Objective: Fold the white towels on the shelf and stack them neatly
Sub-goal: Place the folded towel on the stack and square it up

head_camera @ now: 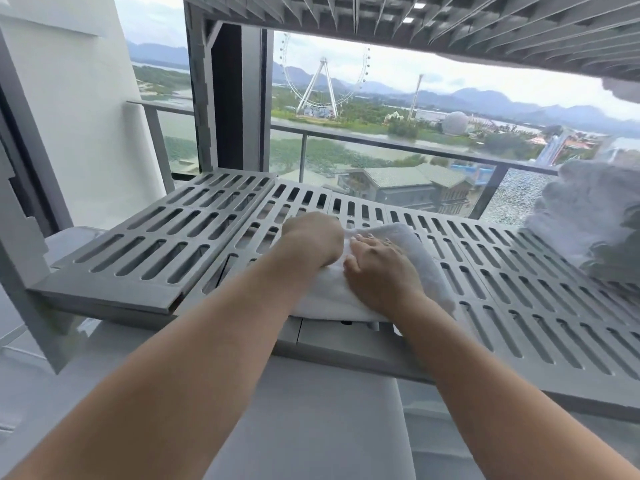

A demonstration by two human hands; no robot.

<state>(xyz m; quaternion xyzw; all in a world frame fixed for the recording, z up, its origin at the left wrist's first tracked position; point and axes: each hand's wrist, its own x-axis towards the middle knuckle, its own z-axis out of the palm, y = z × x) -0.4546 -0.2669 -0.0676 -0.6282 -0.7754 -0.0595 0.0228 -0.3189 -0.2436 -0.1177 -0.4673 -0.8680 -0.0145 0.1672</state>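
Observation:
A folded white towel [427,271] lies in the middle of the grey slotted shelf [519,306], near its front edge. My left hand [311,239] is curled over the towel's left side, gripping the cloth, with its fingers hidden beneath the hand. My right hand [377,268] lies flat on top of the towel, fingers straight and pressing down. A loose heap of unfolded white towels [595,216] sits on the shelf at the far right.
A second slotted panel [156,244] lies raised on the shelf's left part. Another slotted shelf [450,26] hangs close overhead, with a bit of white cloth [623,90] at its right. Behind is a glass balcony railing [381,140].

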